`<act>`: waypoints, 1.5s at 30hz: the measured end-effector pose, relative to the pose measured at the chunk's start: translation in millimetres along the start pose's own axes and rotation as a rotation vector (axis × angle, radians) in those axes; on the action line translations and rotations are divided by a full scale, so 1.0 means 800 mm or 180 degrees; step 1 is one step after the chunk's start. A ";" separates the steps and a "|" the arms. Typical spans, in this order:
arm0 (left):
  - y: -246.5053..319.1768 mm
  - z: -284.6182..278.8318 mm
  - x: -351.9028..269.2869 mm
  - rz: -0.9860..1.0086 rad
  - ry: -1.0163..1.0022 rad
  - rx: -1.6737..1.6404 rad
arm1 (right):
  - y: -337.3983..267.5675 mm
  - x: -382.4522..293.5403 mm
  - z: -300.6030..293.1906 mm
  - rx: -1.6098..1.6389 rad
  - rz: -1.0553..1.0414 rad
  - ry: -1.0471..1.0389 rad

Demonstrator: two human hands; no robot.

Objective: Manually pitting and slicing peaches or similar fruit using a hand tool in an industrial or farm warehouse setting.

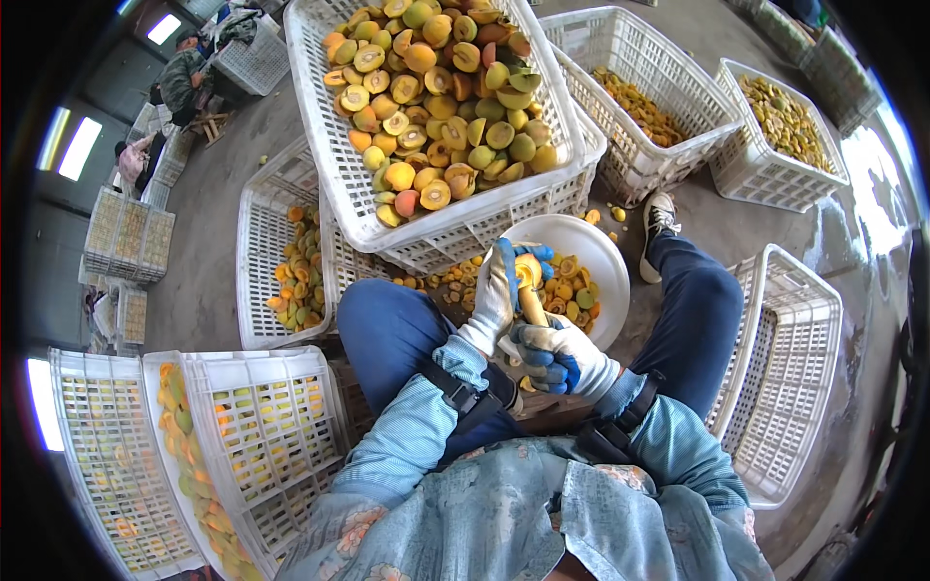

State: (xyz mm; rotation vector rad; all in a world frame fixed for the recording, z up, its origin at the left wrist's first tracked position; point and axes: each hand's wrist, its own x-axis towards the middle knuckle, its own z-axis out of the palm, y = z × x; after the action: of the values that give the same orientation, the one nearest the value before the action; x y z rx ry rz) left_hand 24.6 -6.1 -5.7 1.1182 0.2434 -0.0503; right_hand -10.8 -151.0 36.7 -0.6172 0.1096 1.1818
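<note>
My left hand [501,283], in a white glove with blue coated fingers, grips a halved yellow stone fruit [529,269], likely a peach. In my right hand [556,356], gloved the same way, is a pitting tool [534,309] with a thick tan handle. Its upper end meets the cut face of the fruit; the blade is mostly hidden. Both hands are over a white round basin [616,269], between my knees. Several hollowed fruit halves [570,287] lie in the basin. Just beyond, a white plastic crate [465,210] holds a heap of halves [443,109], many with stones in them.
Crates of fruit halves stand at left [283,338] and lower left [254,421]. At the upper right are two more filled crates, one nearer [697,141] and one farther [777,178]. Another crate [799,378] stands by my right leg. Fruit scraps [458,279] litter the floor. Co-workers [182,80] sit far left.
</note>
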 end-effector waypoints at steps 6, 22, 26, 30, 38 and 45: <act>0.025 -0.032 -0.010 0.0645 0.0272 0.0960 | 0.000 -0.008 -0.018 0.0240 -0.0134 -0.0158; 0.250 -0.128 0.025 0.2630 0.0803 0.4858 | 0.004 0.004 -0.011 -0.1712 -0.0432 0.1616; 0.214 -0.146 0.101 0.0951 0.0417 0.6394 | 0.009 0.005 -0.017 -0.1734 -0.0402 0.1586; 0.190 -0.181 0.167 0.0408 0.0047 0.6661 | 0.006 0.005 -0.018 -0.1822 -0.0178 0.1679; 0.233 -0.142 0.119 0.0450 0.0295 0.4586 | 0.008 0.007 -0.019 -0.1920 -0.0450 0.1540; 0.185 -0.035 0.001 0.0191 -0.0836 -0.1258 | 0.009 0.000 -0.003 -0.2408 -0.1751 0.1678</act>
State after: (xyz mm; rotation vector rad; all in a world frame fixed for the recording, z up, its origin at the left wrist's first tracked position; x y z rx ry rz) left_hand 44.7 83.9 113.7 0.7151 -0.0175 -0.0907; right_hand -16.3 -150.8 31.7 -1.5124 -0.0707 0.4713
